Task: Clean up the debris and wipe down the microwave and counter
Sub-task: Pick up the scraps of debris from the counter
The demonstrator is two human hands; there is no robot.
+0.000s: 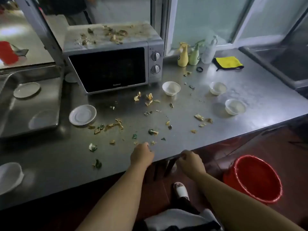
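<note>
Yellow and green scraps of debris (150,97) lie scattered over the steel tabletop (250,90) at centre frame, with more on top of the grey microwave (113,64) at upper centre. Three small white bowls (171,87) sit right of centre, a white saucer (82,115) left of centre. Three spray bottles (182,55) and a yellow cloth (228,62) stand at upper right; a red bucket (255,179) is on the floor at lower right. The left hand (141,155) rests with curled fingers beside scraps near the tabletop's front edge; the right hand (190,162) is curled at that edge; whether either holds scraps I cannot tell
</note>
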